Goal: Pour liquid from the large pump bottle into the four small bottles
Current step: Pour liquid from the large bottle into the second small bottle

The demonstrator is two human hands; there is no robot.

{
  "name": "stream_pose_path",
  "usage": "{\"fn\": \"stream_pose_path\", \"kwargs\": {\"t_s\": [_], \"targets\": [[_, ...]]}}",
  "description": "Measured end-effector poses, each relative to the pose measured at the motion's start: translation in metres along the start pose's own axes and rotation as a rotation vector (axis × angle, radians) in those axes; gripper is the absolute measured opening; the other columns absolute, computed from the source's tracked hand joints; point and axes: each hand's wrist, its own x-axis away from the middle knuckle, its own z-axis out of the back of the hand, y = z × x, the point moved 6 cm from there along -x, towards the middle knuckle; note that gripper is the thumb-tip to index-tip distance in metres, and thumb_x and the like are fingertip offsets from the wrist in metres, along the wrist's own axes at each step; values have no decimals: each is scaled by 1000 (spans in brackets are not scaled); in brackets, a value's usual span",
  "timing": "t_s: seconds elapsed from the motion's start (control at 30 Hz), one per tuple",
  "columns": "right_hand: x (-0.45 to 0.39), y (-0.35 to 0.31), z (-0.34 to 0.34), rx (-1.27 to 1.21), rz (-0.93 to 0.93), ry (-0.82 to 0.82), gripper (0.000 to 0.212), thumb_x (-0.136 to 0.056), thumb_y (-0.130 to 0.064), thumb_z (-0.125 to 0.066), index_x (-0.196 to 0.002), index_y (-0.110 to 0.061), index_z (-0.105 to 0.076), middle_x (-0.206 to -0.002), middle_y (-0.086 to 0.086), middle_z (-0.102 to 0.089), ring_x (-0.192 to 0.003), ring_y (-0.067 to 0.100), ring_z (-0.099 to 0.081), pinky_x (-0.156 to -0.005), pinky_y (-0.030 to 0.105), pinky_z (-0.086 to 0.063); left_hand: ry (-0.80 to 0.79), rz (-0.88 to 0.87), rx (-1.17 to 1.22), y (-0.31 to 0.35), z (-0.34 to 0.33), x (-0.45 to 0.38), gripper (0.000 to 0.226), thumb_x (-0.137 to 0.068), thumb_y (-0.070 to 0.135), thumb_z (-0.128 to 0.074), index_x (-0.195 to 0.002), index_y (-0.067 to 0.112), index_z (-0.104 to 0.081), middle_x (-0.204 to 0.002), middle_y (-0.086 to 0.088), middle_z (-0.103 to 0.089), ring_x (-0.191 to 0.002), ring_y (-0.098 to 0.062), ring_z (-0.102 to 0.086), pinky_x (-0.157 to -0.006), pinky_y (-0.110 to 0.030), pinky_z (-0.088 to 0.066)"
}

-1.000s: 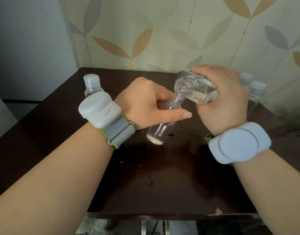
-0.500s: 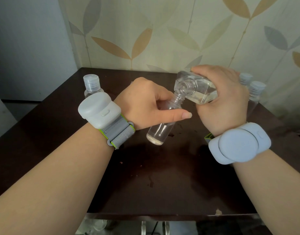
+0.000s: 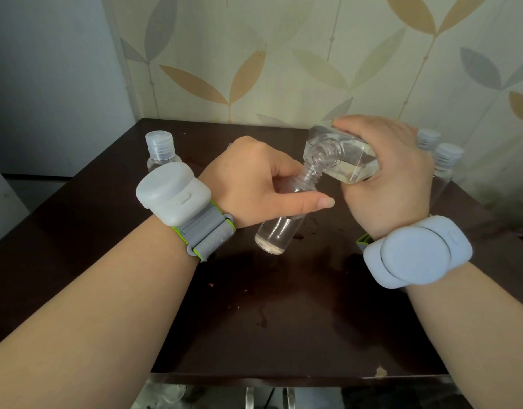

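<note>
My right hand (image 3: pixel 393 175) grips the large clear bottle (image 3: pixel 341 159), tipped on its side with its pump off and its open neck pointing down-left. My left hand (image 3: pixel 254 181) holds a small clear uncapped bottle (image 3: pixel 281 228) tilted above the table, its mouth right under the large bottle's neck. A little clear liquid sits in the small bottle's bottom. A capped small bottle (image 3: pixel 160 152) stands at the back left. Two more capped small bottles (image 3: pixel 446 160) stand at the back right, partly hidden behind my right hand.
The dark brown table (image 3: pixel 284 305) carries a few wet spots near its middle. A leaf-patterned wall (image 3: pixel 284 54) runs close behind the table. The table's front edge (image 3: pixel 284 376) lies just below my forearms.
</note>
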Motion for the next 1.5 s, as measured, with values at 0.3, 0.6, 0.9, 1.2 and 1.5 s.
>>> {"fn": "stream_pose_path", "kwargs": {"t_s": [0.3,0.6,0.9,1.2,1.5], "targets": [[-1,0,1,-7,2,0,51,-57,17,-64,-102,-8,-65,-98,7,-65,-99,32,-56,-89,64,-37,15,-4,-43,-1,0,-1,50,-67,52,-61,-79,4,-72,-56,-16,-62,-56,-24,-52,-54,-31,-43],[0,0,1,-4,-10,29,50,-57,15,-63,-101,-8,-66,-96,7,-66,-96,34,-56,-86,65,-39,8,17,-20,-2,-1,0,52,-67,51,-61,-78,1,-71,-57,-17,-62,-56,-22,-52,-45,-22,-40],[1,1,1,25,-47,56,51,-56,14,-65,-101,-9,-66,-94,6,-66,-91,33,-57,-81,59,-43,-6,40,81,0,-1,0,49,-63,52,-65,-83,8,-74,-56,-15,-63,-38,-3,-47,-38,-6,-32],[0,4,5,8,-122,58,49,-58,11,-64,-104,-7,-65,-96,12,-64,-92,38,-55,-81,50,-43,-28,72,71,-7,-3,-3,55,-61,56,-55,-85,10,-72,-54,0,-62,-49,-8,-54,-47,-5,-35],[0,9,6,4,-181,57,51,-58,11,-64,-105,-10,-65,-98,9,-66,-92,36,-55,-81,41,-39,-75,191,207,-18,-12,-4,27,-58,52,-59,-81,39,-60,-69,17,-64,-64,-2,-62,-65,-7,-46]]}}
